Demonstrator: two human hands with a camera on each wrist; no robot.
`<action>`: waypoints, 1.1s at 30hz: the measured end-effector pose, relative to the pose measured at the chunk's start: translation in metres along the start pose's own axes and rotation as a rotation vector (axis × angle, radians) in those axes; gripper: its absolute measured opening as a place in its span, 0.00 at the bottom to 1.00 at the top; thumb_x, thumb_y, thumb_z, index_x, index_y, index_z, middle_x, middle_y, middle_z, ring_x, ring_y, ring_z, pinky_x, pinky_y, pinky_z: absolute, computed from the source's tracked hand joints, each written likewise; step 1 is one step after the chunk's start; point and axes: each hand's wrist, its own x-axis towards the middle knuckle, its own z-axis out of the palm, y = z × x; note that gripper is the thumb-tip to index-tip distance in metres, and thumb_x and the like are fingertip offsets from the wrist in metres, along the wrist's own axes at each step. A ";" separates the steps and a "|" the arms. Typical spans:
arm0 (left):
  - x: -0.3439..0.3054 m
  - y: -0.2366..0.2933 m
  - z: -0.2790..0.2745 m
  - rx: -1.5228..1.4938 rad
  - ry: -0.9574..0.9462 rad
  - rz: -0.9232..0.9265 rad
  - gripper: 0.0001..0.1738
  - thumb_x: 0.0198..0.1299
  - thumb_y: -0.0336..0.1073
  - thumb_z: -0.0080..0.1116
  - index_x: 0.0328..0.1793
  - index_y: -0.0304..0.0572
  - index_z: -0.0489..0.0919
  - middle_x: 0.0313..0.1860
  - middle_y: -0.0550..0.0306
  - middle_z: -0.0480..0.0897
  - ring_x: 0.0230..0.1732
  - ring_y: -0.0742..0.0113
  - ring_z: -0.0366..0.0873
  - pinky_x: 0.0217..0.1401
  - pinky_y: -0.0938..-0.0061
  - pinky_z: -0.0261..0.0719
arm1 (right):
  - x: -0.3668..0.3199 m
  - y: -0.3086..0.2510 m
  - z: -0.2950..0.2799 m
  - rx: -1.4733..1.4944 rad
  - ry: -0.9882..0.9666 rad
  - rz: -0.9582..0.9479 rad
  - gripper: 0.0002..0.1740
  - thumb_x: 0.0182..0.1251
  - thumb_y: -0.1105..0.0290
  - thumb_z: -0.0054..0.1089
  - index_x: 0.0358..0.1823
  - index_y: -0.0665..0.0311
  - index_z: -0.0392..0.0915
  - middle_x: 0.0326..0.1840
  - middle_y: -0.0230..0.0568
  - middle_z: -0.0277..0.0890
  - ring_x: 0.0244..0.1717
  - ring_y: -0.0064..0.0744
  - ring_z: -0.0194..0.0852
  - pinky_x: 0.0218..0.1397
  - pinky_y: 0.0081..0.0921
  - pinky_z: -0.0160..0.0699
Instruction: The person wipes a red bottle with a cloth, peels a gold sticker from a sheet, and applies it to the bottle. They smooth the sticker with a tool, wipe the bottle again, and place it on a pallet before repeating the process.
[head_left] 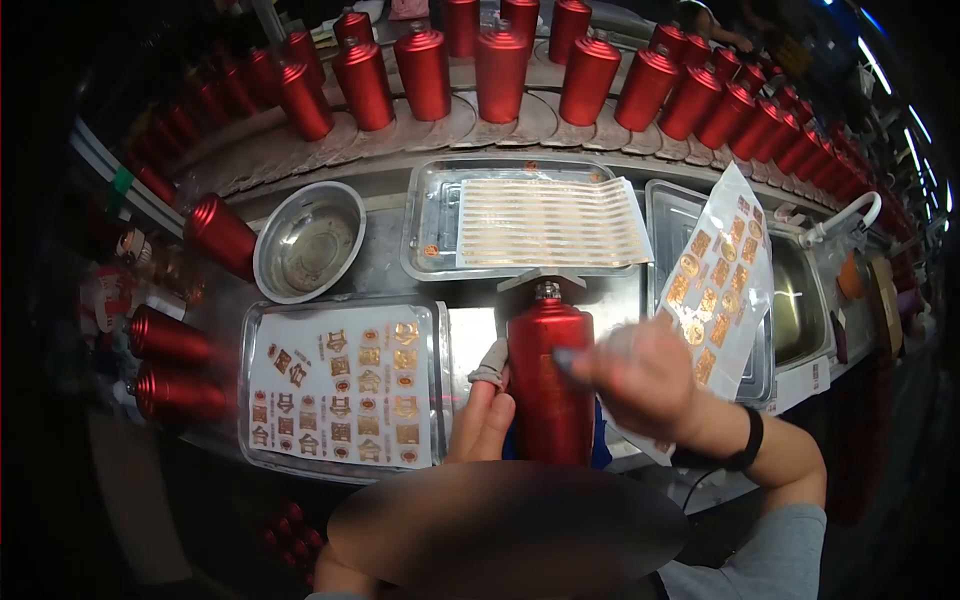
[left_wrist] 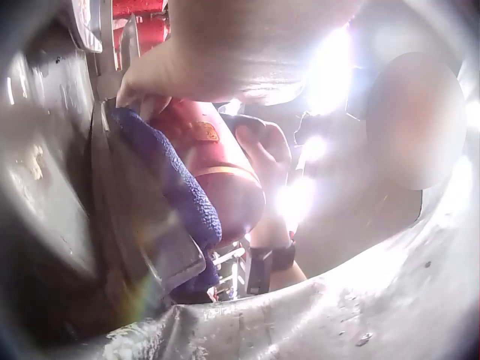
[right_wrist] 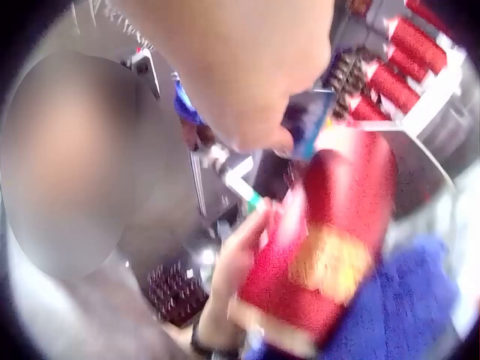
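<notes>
- Rests left hand (head_left: 479,425), fingers straight, on left of red bottle (head_left: 545,392)
- Points neck (head_left: 547,290) toward far edge of worktop (head_left: 385,235)
- Pinches dark card (head_left: 567,361) in right hand (head_left: 642,377), at bottle's right

A narrow strip of desk (head_left: 474,335) between the left tray (head_left: 441,385) and the bottle (head_left: 547,390) gives a way in, though the left grip (head_left: 480,418) fills its near end. Past the bottle, a bracket (head_left: 520,279) and the far tray (head_left: 435,215) stand in the way. To the right, the blurred right grip (head_left: 645,375) and sticker sheet (head_left: 722,285) seem to leave little room.
</notes>
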 end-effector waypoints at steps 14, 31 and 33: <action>0.020 0.019 -0.012 0.577 0.024 0.138 0.30 0.73 0.47 0.46 0.75 0.39 0.68 0.79 0.35 0.58 0.80 0.43 0.53 0.80 0.54 0.46 | -0.004 0.031 -0.018 0.044 0.196 0.477 0.17 0.42 0.76 0.71 0.39 0.59 0.83 0.29 0.32 0.75 0.34 0.35 0.79 0.35 0.27 0.79; 0.000 0.005 -0.008 0.919 0.047 0.176 0.28 0.75 0.57 0.37 0.72 0.58 0.76 0.84 0.35 0.41 0.84 0.36 0.37 0.77 0.35 0.24 | 0.017 0.002 -0.010 0.244 0.094 0.614 0.12 0.52 0.74 0.73 0.38 0.63 0.80 0.29 0.41 0.78 0.28 0.38 0.78 0.30 0.30 0.72; 0.003 0.009 -0.007 0.864 0.116 0.142 0.27 0.75 0.54 0.39 0.73 0.56 0.74 0.84 0.35 0.42 0.84 0.37 0.38 0.77 0.37 0.26 | 0.027 0.023 -0.001 0.143 0.204 0.669 0.11 0.54 0.74 0.71 0.38 0.64 0.79 0.31 0.44 0.77 0.30 0.40 0.78 0.33 0.31 0.74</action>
